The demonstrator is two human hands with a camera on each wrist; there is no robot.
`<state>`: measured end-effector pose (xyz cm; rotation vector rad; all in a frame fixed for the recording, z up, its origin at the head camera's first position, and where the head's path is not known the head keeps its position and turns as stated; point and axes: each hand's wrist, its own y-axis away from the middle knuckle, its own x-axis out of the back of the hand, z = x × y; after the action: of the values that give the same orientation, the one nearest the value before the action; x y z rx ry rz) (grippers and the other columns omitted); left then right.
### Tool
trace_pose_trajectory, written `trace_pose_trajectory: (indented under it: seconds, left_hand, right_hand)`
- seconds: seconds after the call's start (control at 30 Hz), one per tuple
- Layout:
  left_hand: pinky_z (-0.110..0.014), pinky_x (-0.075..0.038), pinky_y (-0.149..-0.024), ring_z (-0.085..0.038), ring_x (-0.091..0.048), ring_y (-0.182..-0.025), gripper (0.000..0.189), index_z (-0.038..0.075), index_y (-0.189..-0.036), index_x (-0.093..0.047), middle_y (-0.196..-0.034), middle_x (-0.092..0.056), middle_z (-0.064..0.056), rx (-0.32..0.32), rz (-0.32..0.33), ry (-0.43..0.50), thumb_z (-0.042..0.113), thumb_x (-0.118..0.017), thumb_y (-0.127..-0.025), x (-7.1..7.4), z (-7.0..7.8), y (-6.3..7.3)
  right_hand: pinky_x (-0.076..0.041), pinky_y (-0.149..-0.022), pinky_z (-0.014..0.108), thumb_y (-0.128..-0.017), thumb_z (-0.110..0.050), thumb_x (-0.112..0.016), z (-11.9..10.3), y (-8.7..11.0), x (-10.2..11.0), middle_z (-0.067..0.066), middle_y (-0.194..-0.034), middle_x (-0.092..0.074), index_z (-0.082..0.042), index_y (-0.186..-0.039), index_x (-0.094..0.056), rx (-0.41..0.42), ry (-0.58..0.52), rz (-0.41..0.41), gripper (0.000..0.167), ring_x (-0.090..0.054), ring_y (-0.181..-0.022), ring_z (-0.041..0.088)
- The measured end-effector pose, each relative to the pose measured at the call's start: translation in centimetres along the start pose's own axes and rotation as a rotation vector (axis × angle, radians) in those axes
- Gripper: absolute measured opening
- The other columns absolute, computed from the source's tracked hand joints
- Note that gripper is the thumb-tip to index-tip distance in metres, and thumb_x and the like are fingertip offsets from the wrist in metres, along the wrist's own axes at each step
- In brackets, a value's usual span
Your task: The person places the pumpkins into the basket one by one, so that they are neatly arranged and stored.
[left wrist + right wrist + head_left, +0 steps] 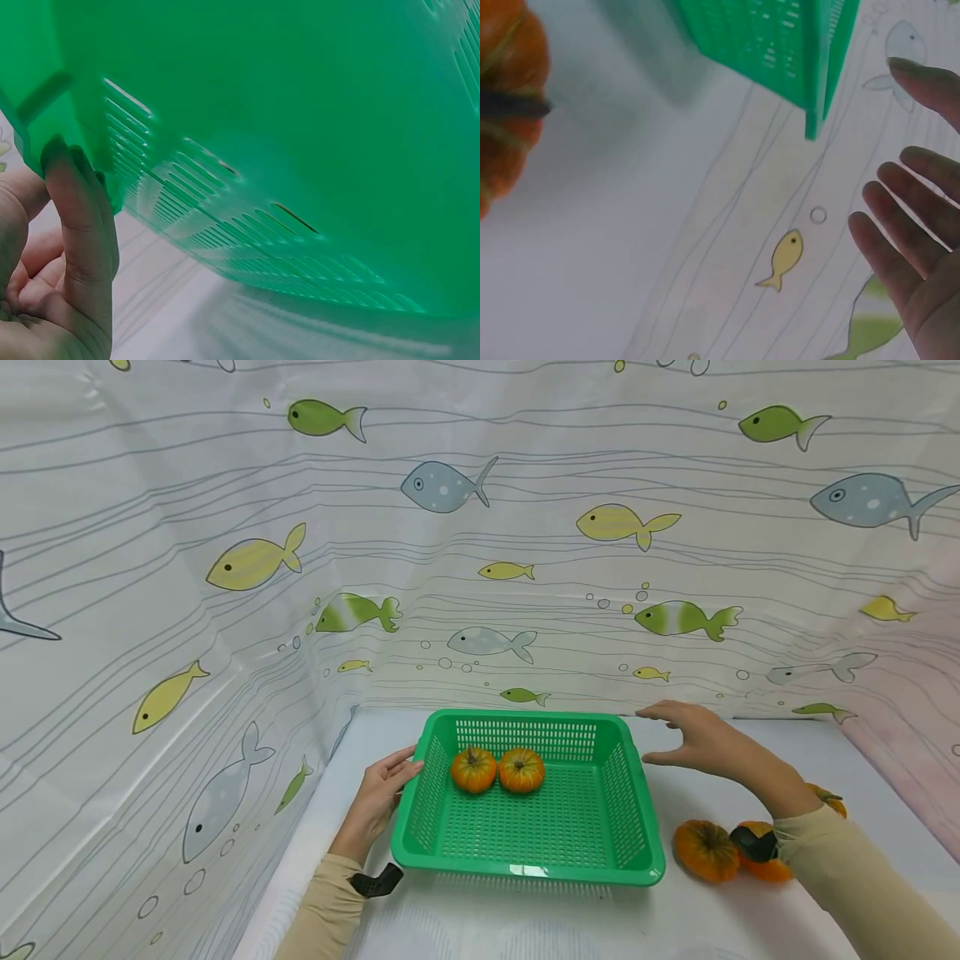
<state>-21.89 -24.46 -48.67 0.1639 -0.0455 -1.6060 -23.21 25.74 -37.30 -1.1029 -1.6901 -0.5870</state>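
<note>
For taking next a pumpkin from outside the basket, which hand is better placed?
Probably the right hand: it is empty and nearer the outside pumpkins, while the left hand holds the basket.

we hold our right fingers extended, well apart from the green basket; an orange pumpkin sits leftward on the white tabletop, partly cut off.
</note>
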Motion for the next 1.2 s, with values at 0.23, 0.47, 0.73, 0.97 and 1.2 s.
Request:
trace_pose_trajectory:
  seconds: [0.23, 0.47, 0.73, 0.97, 1.2]
  left_hand:
    - [-0.021, -0.062, -0.067, -0.005, -0.071, -0.077, 0.054, 0.005, -0.152, -0.049, -0.089, -0.07, 0.007, 0.007, 0.0, 0.002, 0.015, -0.068, -0.102, 0.0, 0.0, 0.0]
    - [-0.021, -0.062, -0.068, -0.005, -0.071, -0.078, 0.055, 0.005, -0.152, -0.049, -0.09, -0.071, 0.007, 0.003, 0.004, 0.0, 0.015, -0.068, -0.101, -0.1, 0.0, 0.0]
    - [-0.021, -0.062, -0.067, -0.005, -0.072, -0.077, 0.055, 0.005, -0.152, -0.049, -0.089, -0.07, 0.007, 0.002, 0.004, 0.001, 0.015, -0.068, -0.101, 0.0, -0.1, 0.0]
    - [-0.021, -0.063, -0.068, -0.005, -0.072, -0.077, 0.055, 0.004, -0.152, -0.049, -0.09, -0.07, 0.007, -0.001, 0.004, 0.0, 0.015, -0.067, -0.102, -0.1, -0.1, 0.0]
    - [-0.022, -0.063, -0.068, -0.005, -0.072, -0.078, 0.054, 0.005, -0.152, -0.049, -0.091, -0.07, 0.007, 0.004, 0.008, 0.002, 0.014, -0.067, -0.102, -0.1, -0.1, 0.0]
  right_hand:
    - [-0.061, -0.089, 0.057, -0.083, -0.037, -0.088, 2.9, 2.4, 0.5, 0.024, -0.137, -0.064, -0.002, -0.14, -0.061, -0.065, 0.012, 0.003, 0.072, -0.066, -0.114, 0.045]
    - [-0.061, -0.087, 0.06, -0.082, -0.044, -0.087, 6.0, 4.6, 0.7, 0.03, -0.136, -0.061, 0.001, -0.141, -0.059, -0.164, 0.033, -0.018, 0.079, -0.063, -0.114, 0.052]
    - [-0.059, -0.086, 0.064, -0.082, -0.047, -0.086, 9.1, 7.5, 0.6, 0.036, -0.134, -0.059, 0.005, -0.14, -0.058, -0.242, 0.019, -0.02, 0.082, -0.063, -0.11, 0.057]
    - [-0.059, -0.085, 0.065, -0.081, -0.049, -0.086, 11.9, 9.7, 0.5, 0.04, -0.132, -0.058, 0.008, -0.138, -0.058, -0.312, 0.032, -0.018, 0.085, -0.062, -0.109, 0.06]
    - [-0.057, -0.086, 0.068, -0.085, -0.043, -0.084, 14.5, 11.5, 0.0, 0.043, -0.133, -0.055, 0.011, -0.137, -0.057, -0.366, 0.015, -0.027, 0.08, -0.058, -0.112, 0.063]
